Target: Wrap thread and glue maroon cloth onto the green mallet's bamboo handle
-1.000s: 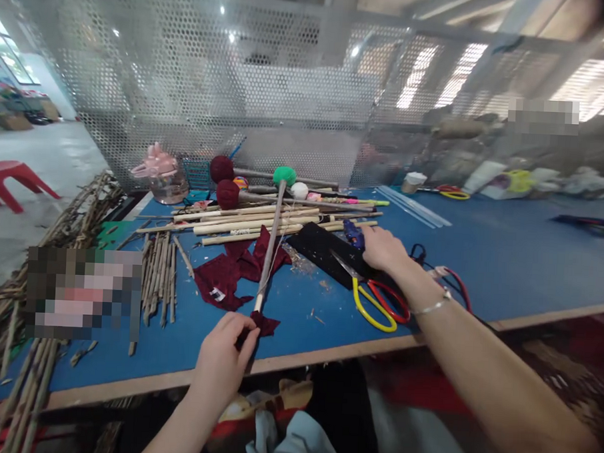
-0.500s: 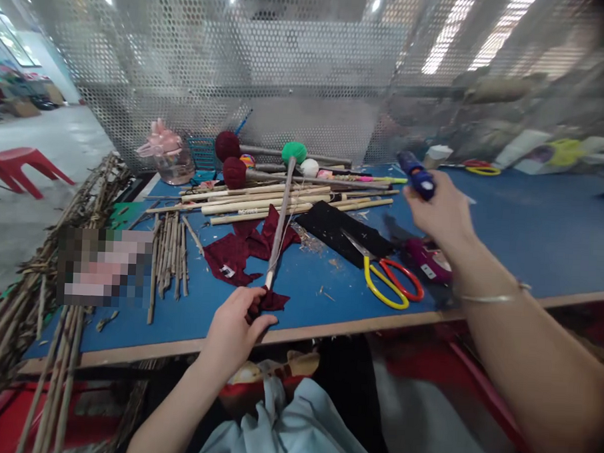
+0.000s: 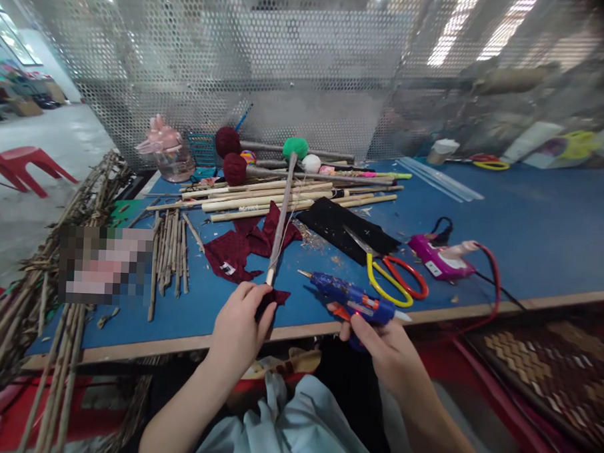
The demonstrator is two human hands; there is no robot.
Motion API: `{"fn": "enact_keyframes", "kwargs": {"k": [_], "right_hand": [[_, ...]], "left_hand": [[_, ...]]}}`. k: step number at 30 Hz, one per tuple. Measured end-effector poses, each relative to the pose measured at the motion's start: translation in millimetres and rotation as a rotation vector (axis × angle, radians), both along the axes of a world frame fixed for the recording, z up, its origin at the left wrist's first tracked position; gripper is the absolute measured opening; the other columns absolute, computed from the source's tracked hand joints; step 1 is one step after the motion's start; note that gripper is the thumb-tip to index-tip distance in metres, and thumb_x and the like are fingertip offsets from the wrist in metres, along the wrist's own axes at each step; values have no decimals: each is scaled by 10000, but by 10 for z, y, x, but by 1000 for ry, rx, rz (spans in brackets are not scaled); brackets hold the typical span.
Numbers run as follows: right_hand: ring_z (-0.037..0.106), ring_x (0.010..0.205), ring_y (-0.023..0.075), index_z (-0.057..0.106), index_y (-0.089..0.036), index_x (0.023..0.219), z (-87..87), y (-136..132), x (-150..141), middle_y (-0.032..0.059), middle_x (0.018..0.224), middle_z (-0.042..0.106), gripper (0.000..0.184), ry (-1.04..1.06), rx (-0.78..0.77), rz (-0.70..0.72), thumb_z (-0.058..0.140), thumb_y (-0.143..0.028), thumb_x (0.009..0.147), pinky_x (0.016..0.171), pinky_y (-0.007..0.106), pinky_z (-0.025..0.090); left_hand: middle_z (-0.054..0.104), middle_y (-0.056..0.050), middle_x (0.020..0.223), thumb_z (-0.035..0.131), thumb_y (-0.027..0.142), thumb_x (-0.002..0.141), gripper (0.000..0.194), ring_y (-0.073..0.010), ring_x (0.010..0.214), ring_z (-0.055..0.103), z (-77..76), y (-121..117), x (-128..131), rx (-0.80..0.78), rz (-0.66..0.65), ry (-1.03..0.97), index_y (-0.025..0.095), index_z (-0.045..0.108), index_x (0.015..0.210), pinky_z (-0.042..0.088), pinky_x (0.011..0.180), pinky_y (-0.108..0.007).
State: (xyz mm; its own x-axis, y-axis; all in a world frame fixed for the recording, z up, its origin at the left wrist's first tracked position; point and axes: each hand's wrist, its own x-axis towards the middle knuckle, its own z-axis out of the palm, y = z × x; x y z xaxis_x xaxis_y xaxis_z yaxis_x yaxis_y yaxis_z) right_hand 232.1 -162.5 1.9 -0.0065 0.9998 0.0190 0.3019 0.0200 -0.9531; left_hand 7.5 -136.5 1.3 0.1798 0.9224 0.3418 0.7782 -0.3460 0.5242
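Clock used: centred on the left fingertips, twelve pointing away from the person.
Left hand (image 3: pixel 240 320): thumb and fingers pinched together at the near end of the stick, at the table's front edge.
Right hand (image 3: pixel 384 347): at four o'clock, wrapped around the glue gun (image 3: pixel 346 296), a finger at its orange trigger (image 3: pixel 341 312); the two hands are well apart.
Dark-red scrap (image 3: pixel 281 297): in the left pinch, one corner showing at three; the fingers cover the rest, so whether it wraps the stick or lies under it cannot be told.
Glue gun: at three, nozzle (image 3: pixel 304 274) aimed toward ten, near the stick but not touching it.
Stick (image 3: pixel 281 229): runs from the pinch toward twelve, ending in a green ball (image 3: pixel 295 147).
Step in hand: seemingly readying to glue the scrap at the stick's near end.
Next move: would call for a steady pinch and a nozzle brought close, its hot tip kept off the fingertips.
Dark-red cloth (image 3: pixel 231 250): at ten, left of the stick.
Scissors (image 3: pixel 390 292): at three, beyond the gun, blades over the black cloth (image 3: pixel 332 224) at two.
Purple power strip (image 3: pixel 438 259): farther out, just short of three.
Pale sticks (image 3: pixel 268 197): across twelve, beyond the cloth.
Perforated panel (image 3: pixel 309 60): behind everything at twelve.
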Motion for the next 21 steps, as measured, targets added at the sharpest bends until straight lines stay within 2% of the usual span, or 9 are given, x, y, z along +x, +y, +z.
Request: {"fn": "enact_keyframes", "kwargs": {"k": [3,6,8,10,12,16,19,21], "right_hand": [[600,928,245,568,-162,571,-10,-18,-28,116,953,669,418,39,-24,-16,449,-473,823,769,318,472],[622,806,222,560,-164,546,23,-7,-16,102,826,680,433,-48,-48,20,444,-478,821,676,290,484],[611,657,190,612,-160,633,52,18,-5,73,692,664,402,-118,-56,57,444,-472,822,589,273,479],[597,604,181,657,-155,799,87,62,-4,55,664,660,361,-166,-43,106,448,-447,826,559,271,476],[617,687,200,663,-164,917,130,122,-16,57,747,681,335,-202,-8,168,455,-411,830,623,287,492],[610,905,228,669,-183,953,203,243,-64,63,942,679,287,-260,81,259,485,-360,821,802,318,472],[621,874,224,663,-173,945,219,294,-98,69,919,681,287,-289,84,287,473,-357,831,785,311,475],[629,809,221,657,-171,938,219,310,-114,67,855,684,288,-311,83,295,463,-359,837,744,308,481]], "left_hand": [[554,-55,862,437,240,842,184,-146,781,548,-10,6,-6,-7,-9,-19,183,590,926,449,722,-271],[568,-46,823,443,239,840,159,-140,758,554,-18,-1,-50,-21,1,-79,176,588,826,447,720,-263],[584,-41,816,458,230,831,139,-136,754,561,-8,-14,-80,-33,2,-116,175,582,801,449,717,-253],[596,-38,810,472,217,821,124,-135,752,567,4,-28,-100,-37,-1,-139,175,580,777,451,711,-243],[603,-38,807,477,210,815,119,-135,751,573,6,-40,-110,-30,-4,-154,177,580,764,455,703,-239],[616,-44,826,479,221,817,119,-139,770,582,-28,-47,-118,-34,3,-171,179,576,762,463,729,-253],[631,-41,883,513,239,802,145,-132,759,592,-67,-51,-121,-86,59,-207,190,568,927,476,719,-257],[635,-40,930,540,244,784,358,-122,726,597,-92,-55,-124,-131,107,-256,205,480,1135,488,674,-248]]}}
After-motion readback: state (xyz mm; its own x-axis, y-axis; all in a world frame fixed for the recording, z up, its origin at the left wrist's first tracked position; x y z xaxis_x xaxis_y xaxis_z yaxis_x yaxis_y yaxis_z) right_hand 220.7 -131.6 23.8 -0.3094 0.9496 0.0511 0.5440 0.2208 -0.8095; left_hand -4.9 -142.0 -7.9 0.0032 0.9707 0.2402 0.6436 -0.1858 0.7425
